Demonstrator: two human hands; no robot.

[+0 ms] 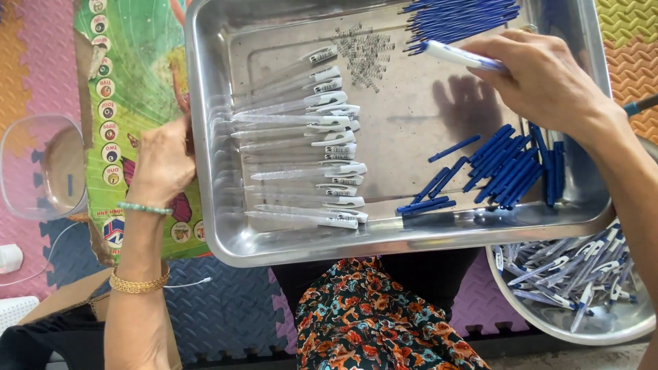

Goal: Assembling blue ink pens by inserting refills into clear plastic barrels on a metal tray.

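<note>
now i see the steel tray (226, 137) on the lap, its left rim gripped by my left hand (163, 161); my right hand (541, 82), over the tray's far right, pinches a white-and-blue pen (456, 55), with loose blue caps (507, 168) below.

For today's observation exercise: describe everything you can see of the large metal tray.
The metal tray is rectangular, shiny and silvery, like steel, with rounded corners and a raised rim. It rests tilted across the person's lap. The left hand grips its left edge; the right hand reaches over it holding a pen. Inside lie clear pen barrels in a row, blue refills at the top, blue plugs lower right and small springs.
</note>
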